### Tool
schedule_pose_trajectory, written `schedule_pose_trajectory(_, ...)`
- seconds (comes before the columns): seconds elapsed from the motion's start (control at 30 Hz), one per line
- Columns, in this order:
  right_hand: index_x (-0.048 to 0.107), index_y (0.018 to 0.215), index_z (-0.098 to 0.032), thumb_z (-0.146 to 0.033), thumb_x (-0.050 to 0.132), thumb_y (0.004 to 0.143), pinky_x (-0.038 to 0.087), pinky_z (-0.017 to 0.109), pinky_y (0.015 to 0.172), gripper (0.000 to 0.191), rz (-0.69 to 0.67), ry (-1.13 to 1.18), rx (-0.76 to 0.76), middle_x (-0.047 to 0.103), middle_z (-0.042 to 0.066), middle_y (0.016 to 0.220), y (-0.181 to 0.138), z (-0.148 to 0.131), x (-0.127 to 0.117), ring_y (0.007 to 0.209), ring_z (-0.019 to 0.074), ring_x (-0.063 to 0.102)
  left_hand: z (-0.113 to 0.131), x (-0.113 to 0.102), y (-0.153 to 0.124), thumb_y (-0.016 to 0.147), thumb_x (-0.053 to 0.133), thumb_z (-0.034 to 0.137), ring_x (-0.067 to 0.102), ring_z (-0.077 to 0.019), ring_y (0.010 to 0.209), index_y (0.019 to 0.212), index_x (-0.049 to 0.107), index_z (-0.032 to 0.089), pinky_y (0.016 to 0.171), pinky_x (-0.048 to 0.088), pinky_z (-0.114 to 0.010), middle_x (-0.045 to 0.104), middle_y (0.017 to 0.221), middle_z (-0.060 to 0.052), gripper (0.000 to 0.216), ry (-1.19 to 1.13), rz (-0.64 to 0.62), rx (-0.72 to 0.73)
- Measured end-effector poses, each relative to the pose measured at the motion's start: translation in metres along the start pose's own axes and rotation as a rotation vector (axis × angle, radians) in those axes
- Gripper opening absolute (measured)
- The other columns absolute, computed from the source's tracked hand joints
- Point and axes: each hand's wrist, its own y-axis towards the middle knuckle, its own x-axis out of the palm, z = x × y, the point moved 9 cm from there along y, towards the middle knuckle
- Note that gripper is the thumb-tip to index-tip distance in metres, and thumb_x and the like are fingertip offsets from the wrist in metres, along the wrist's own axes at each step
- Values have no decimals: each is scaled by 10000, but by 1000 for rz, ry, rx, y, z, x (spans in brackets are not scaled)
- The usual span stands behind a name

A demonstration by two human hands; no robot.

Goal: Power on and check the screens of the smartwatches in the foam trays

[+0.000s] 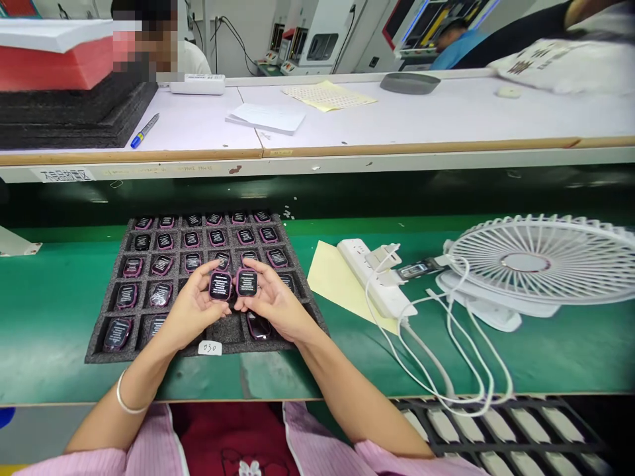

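Side by side over the foam tray (181,356), my two hands each hold a smartwatch body with a dark screen and purple-pink rim. My left hand (196,305) is closed on the left smartwatch (220,285), thumb below and fingers above. The right smartwatch (247,282) sits between the thumb and fingers of my right hand (275,301). Lines of white text show on both screens. Beneath, the dark grey tray has rows of square pockets with similar watches (127,295) in them. A white label (210,348) reading "030" is on its front edge.
Right of the tray lie yellow paper (327,284), a white power strip (377,277) with cables and a white fan (536,261). A raised shelf (446,122) runs behind, with foam blocks (59,119) and a pen (145,131). Below right is a black rack (476,446). People sit beyond.
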Motion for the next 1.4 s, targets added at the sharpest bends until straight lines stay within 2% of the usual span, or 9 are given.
schedule_pose_trajectory(0.13, 491, 1292, -271, -194, 649, 829, 568, 372, 775, 496, -82, -350, -44, 619, 55, 1085, -18, -2, 12, 845, 178, 683, -1, -17, -29, 773, 746, 251, 662, -132, 707, 1268, 548, 225, 681, 572, -286, 650, 1030, -51, 533, 270, -66, -52)
schedule_pose_trajectory(0.33, 657, 1162, -190, -227, 746, 766, 375, 599, 1053, 408, -97, -1246, -295, 556, 188, 1339, -36, -16, 40, 1297, 385, 482, 17, -38, -64, 791, 724, 231, 543, -286, 1105, 1143, 659, 262, 995, 479, -474, 605, 1150, -68, 359, 1107, 32, 197)
schedule_pose_trajectory(0.57, 585, 1360, -182, -493, 735, 842, 355, 575, 1072, 622, -190, -1357, -366, 485, 219, 1480, -40, -15, 45, 1376, 383, 424, 16, -42, -66, 801, 766, 280, 495, -295, 1082, 1355, 574, 281, 964, 458, -487, 555, 1168, -86, 587, 1314, 70, 239)
schedule_pose_trajectory(0.67, 628, 1273, -185, -450, 587, 963, 399, 505, 1011, 410, 22, -1386, -408, 592, 188, 1345, -50, -41, 12, 1262, 322, 538, 27, -21, -62, 831, 759, 294, 500, -276, 1046, 1309, 614, 247, 937, 457, -457, 566, 1133, -89, 502, 1333, 119, 331)
schedule_pose_trajectory(0.77, 702, 986, -188, -409, 509, 1008, 411, 449, 885, 294, 236, -1540, -311, 683, 113, 1004, -62, -55, -32, 981, 273, 635, 22, 23, -51, 895, 696, 301, 518, -246, 960, 1121, 708, 223, 869, 465, -410, 601, 1021, -73, 240, 1337, 56, 388)
schedule_pose_trajectory(0.93, 718, 860, -160, -445, 585, 961, 378, 405, 748, 330, 279, -1897, -105, 641, 108, 849, -75, -40, -65, 808, 276, 605, -10, 84, -20, 894, 685, 387, 550, -300, 978, 971, 729, 103, 816, 482, -435, 631, 991, -141, 298, 1562, -59, 227)
schedule_pose_trajectory(1.17, 653, 988, -172, -384, 572, 950, 437, 375, 752, 230, 303, -1628, -254, 643, 118, 968, -87, -31, -57, 902, 278, 604, -13, 86, -18, 856, 730, 315, 552, -288, 1031, 1011, 662, 190, 885, 450, -454, 644, 1073, -87, 211, 1274, -129, 194)
schedule_pose_trajectory(1.3, 609, 944, -197, -319, 529, 940, 447, 342, 684, 147, 192, -1396, -130, 675, 77, 866, -84, -27, -54, 772, 234, 636, -1, 82, -23, 856, 673, 156, 613, -215, 951, 874, 611, 196, 977, 422, -454, 688, 947, -31, 76, 927, -239, 219)
schedule_pose_trajectory(1.4, 618, 1000, -203, -326, 484, 959, 458, 346, 686, 187, 221, -1214, -56, 713, 94, 925, -75, -38, -53, 780, 234, 652, 18, 60, -14, 840, 666, 194, 657, -198, 931, 940, 630, 189, 836, 498, -341, 718, 1007, -63, 106, 519, -174, 158)
